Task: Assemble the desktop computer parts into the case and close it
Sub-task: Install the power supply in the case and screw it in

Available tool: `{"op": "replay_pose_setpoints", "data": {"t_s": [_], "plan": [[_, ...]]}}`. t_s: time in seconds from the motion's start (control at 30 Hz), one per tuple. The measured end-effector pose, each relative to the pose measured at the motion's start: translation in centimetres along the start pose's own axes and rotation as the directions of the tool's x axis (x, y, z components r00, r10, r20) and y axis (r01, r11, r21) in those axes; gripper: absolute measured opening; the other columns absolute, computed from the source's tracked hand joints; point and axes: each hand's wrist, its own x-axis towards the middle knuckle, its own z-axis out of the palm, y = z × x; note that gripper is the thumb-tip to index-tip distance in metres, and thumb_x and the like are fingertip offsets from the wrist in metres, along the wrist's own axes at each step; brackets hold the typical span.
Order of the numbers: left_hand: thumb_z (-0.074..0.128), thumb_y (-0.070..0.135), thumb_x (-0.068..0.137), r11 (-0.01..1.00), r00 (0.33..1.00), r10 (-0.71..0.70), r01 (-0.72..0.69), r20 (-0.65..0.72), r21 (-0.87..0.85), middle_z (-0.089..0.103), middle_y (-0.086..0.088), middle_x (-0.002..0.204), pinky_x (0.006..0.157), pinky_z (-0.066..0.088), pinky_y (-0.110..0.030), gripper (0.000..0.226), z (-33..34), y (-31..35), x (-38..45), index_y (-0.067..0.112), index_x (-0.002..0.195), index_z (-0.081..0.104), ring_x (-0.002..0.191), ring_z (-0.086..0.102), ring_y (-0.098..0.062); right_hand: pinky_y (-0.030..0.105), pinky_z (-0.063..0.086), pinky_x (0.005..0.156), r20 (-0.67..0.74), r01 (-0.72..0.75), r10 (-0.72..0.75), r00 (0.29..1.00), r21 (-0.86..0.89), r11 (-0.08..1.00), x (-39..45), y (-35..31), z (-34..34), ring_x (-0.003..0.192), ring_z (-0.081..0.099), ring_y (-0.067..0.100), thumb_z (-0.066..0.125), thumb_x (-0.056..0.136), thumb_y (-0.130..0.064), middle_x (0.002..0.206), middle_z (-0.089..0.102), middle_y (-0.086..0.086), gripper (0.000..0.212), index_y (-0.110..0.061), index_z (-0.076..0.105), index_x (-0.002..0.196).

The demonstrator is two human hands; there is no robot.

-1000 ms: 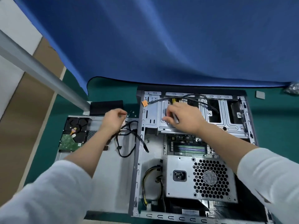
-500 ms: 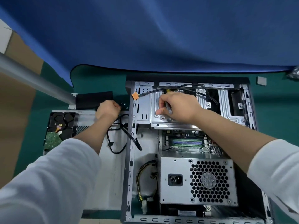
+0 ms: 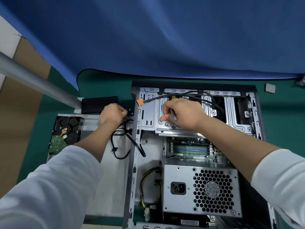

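Observation:
The open computer case (image 3: 132,162) lies flat on the green mat. Inside are the power supply (image 3: 200,189), the motherboard with memory sticks (image 3: 191,150) and a silver drive cage (image 3: 181,129). My right hand (image 3: 183,114) rests on the drive cage and holds a thin grey screwdriver (image 3: 173,115), forefinger pressing the metal. My left hand (image 3: 113,114) is curled at the case's left wall, pinching something small and dark beside black cables (image 3: 122,142). A hard drive (image 3: 67,129) lies on the grey side panel (image 3: 109,187) to the left.
A black cable with an orange connector (image 3: 140,101) runs over the cage. A black block (image 3: 99,104) and a grey metal bar (image 3: 36,83) sit at the left. A small grey square (image 3: 270,88) lies on the mat at the far right. Blue cloth hangs behind.
The camera view has shifted, so the case sits lower and more to the right in frame. Both hands stay at the same places on the case.

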Motion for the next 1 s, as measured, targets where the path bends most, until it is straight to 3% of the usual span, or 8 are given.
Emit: {"op": "replay_pose_setpoints", "data": {"t_s": [0.13,0.27,0.43,0.53,0.6,0.73,0.83,1.0], "plan": [[0.062,0.025,0.08,0.98,0.994,0.072,-0.086,-0.083,-0.18,0.062,0.008,0.077,0.062,0.04,-0.025,0.002,-1.2,-0.2,-1.5,0.024,0.082,0.061,0.075,0.056,-0.015,0.025,0.029,0.06,0.003,-0.013,0.013,1.0,-0.025,1.0,-0.1,0.0,-0.1,0.089,0.053,0.006,0.059,0.09,-0.04,0.073,0.046,-0.024,0.016,-0.036,0.048,0.08],[0.065,0.017,0.08,0.897,0.958,0.174,-0.25,-0.227,-0.366,0.061,0.006,0.073,0.059,0.038,-0.017,0.003,-3.0,-0.4,-4.7,0.017,0.082,0.063,0.064,0.052,-0.005,0.027,0.034,0.066,0.059,-0.023,0.022,0.998,0.014,1.0,-0.7,-0.6,-0.8,0.084,0.049,0.008,0.057,0.085,-0.06,0.081,0.048,-0.018,0.025,-0.036,0.05,0.083],[0.063,0.011,0.084,0.691,0.932,0.099,-0.316,-0.348,-0.65,0.055,0.008,0.067,0.055,0.039,-0.012,0.008,-5.8,0.6,-9.8,0.019,0.087,0.061,0.054,0.044,-0.001,0.03,0.044,0.067,0.041,-0.07,0.058,0.997,0.417,0.906,-4.0,-2.0,-2.2,0.072,0.053,0.007,0.05,0.088,-0.059,0.081,0.056,-0.01,0.033,-0.026,0.052,0.089],[0.058,0.006,0.088,0.596,0.941,0.13,-0.325,-0.311,-0.734,0.059,0.005,0.078,0.06,0.042,-0.01,0.021,-7.1,2.4,-13.7,0.022,0.1,0.061,0.063,0.048,-0.004,0.024,0.038,0.066,0.015,-0.077,0.085,0.996,0.594,0.801,-7.8,-2.8,-2.8,0.067,0.054,-0.008,0.035,0.085,-0.07,0.076,0.059,-0.022,0.037,-0.035,0.049,0.085],[0.056,0.007,0.09,0.567,0.944,0.173,-0.328,-0.28,-0.756,0.06,0.007,0.08,0.057,0.041,-0.009,0.022,-7.4,3.5,-16.0,0.023,0.102,0.065,0.062,0.046,-0.001,0.022,0.034,0.063,-0.004,-0.079,0.112,0.994,0.684,0.725,-10.0,-2.8,-2.5,0.059,0.052,-0.011,0.035,0.093,-0.061,0.066,0.055,-0.032,0.031,-0.035,0.052,0.09],[0.061,0.02,0.091,0.463,0.962,0.24,-0.231,-0.13,-0.856,0.062,0.021,0.071,0.056,0.044,-0.009,0.013,-7.2,5.7,-20.7,0.028,0.096,0.07,0.059,0.05,0.008,0.028,0.036,0.062,-0.032,-0.074,0.169,0.985,0.811,0.581,-13.9,-3.3,-2.4,0.055,0.04,0.015,0.042,0.098,-0.041,0.054,0.047,-0.013,0.02,-0.023,0.043,0.092],[0.066,0.026,0.088,0.421,0.947,0.314,-0.078,0.065,-0.904,0.066,0.017,0.074,0.055,0.044,-0.016,0.01,-6.0,7.3,-23.6,0.032,0.092,0.071,0.057,0.05,0.002,0.022,0.042,0.061,-0.059,-0.032,0.174,0.983,0.878,0.477,-16.8,-4.1,-2.4,0.058,0.054,0.014,0.046,0.098,-0.033,0.058,0.055,-0.005,0.021,-0.016,0.036,0.091],[0.07,0.03,0.082,0.269,0.916,0.363,0.076,0.174,-0.96,0.069,0.008,0.073,0.046,0.037,-0.014,0.02,-3.9,8.6,-26.5,0.016,0.097,0.07,0.05,0.042,-0.004,0.022,0.043,0.066,-0.2,0.081,0.222,0.954,0.888,0.452,-20.4,-4.6,-2.8,0.061,0.053,0.01,0.054,0.091,-0.033,0.063,0.062,0.0,0.025,-0.011,0.044,0.086]]}}
